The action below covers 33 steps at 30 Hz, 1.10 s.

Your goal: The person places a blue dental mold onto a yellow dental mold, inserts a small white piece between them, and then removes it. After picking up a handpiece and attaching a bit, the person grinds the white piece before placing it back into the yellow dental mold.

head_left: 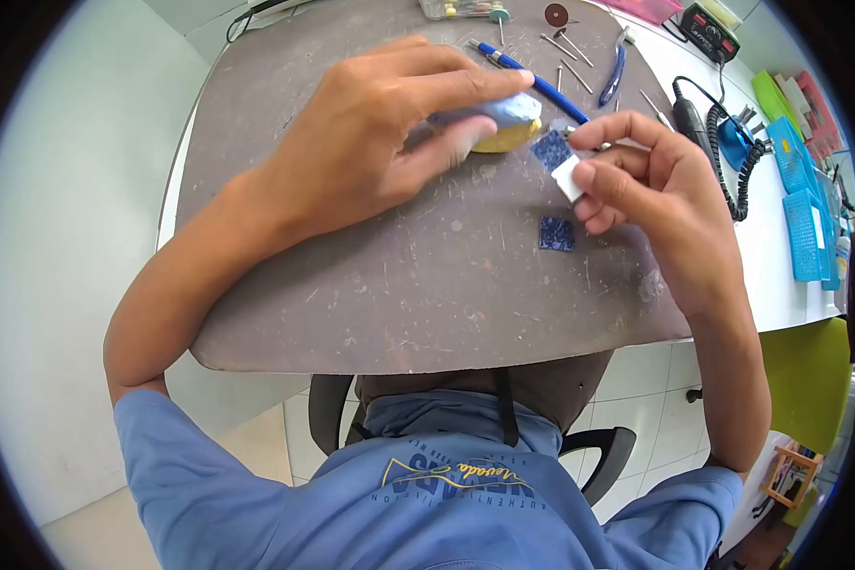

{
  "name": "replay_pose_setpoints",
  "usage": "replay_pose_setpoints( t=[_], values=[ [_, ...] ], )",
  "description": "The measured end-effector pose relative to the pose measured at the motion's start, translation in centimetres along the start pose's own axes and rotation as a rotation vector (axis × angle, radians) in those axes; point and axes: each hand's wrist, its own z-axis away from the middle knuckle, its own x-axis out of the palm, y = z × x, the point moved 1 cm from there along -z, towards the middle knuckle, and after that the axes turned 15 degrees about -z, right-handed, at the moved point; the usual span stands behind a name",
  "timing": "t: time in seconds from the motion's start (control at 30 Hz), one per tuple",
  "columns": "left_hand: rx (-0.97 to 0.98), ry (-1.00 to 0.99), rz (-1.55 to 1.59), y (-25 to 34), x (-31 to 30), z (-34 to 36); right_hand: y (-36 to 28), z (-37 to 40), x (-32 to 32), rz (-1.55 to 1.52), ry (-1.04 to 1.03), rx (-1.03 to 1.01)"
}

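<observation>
My left hand (380, 123) is closed around a dental cast with a light blue upper part (503, 111) and a yellow base (505, 141), resting at the middle of the grey table. Between the thumb and fingers of my right hand (636, 176) is a small white piece (568, 179). Just behind that piece lies a dark blue patterned square (550, 149), close to the cast. A second blue square (556, 234) is on the table below my right fingers.
A blue pen (560, 100) lies beyond the cast, near several metal burs (577, 76) and blue-handled pliers (614, 74). A clear box (461, 9) stands at the back. On the right are a black handpiece (691, 119) and blue baskets (804, 233).
</observation>
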Motion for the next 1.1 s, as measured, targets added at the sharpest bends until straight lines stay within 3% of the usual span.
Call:
replay_pose_setpoints(
  t=[0.17, 0.23, 0.3, 0.47, 0.6, 0.67, 0.77, 0.97, 1.1],
  values=[
    [-0.154, -0.039, 0.088, 0.0, 0.1, 0.5, 0.8, -0.7, -0.1, -0.12, 0.12, -0.053],
    [-0.129, 0.046, 0.114, 0.0, 0.6, 0.4, 1.1, -1.1, -0.2, -0.115, 0.119, -0.038],
    [-0.235, -0.102, 0.31, -0.1, 0.2, 0.2, 1.1, -1.3, 0.1, -0.044, 0.15, -0.047],
    [-0.157, -0.022, 0.32, -0.6, 1.0, 0.4, 1.8, -1.5, 0.2, 0.076, 0.157, -0.178],
    [-0.144, -0.099, 0.181, -0.7, 0.4, 0.2, 2.2, -1.6, 0.5, 0.167, 0.179, -0.268],
    [-0.162, -0.068, 0.293, 1.1, -1.1, 0.2, 2.4, -1.3, 0.1, 0.196, 0.134, -0.262],
    [-0.135, 0.014, 0.503, -1.2, 1.8, 0.7, 2.5, -1.2, 0.4, 0.239, 0.128, -0.271],
    [-0.236, -0.073, 0.65, -1.4, 2.1, 0.7, 2.6, -1.2, 1.6, 0.236, 0.12, -0.278],
    [-0.231, -0.119, 0.577, -0.5, 0.3, 0.5, 2.6, -1.3, 1.6, 0.197, 0.112, -0.271]
  ],
)
